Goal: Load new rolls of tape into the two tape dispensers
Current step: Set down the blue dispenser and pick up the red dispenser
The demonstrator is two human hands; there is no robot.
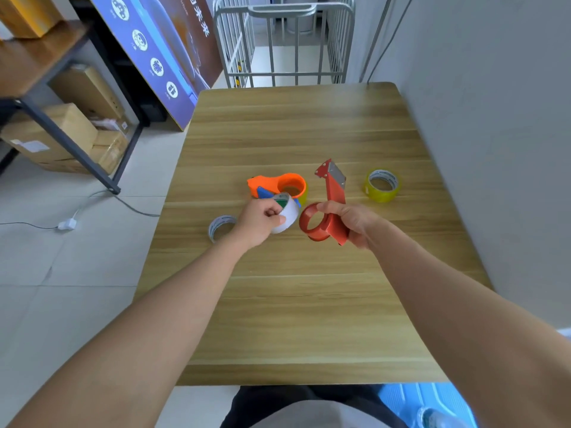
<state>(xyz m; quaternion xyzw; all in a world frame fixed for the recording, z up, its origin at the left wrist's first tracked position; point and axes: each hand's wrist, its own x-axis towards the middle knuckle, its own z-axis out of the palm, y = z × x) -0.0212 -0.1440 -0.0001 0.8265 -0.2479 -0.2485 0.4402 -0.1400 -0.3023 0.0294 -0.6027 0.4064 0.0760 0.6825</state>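
Your left hand (261, 220) grips a white tape roll (287, 216); your right hand (352, 222) clasps the red dispenser (327, 217). Orange dispenser (275, 185) behind; roll labels unreadable.

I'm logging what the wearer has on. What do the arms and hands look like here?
Both forearms are bare up to the frame edge, with no sleeves showing. The left hand and right hand are ungloved, and no watch, ring or band is visible on either wrist.
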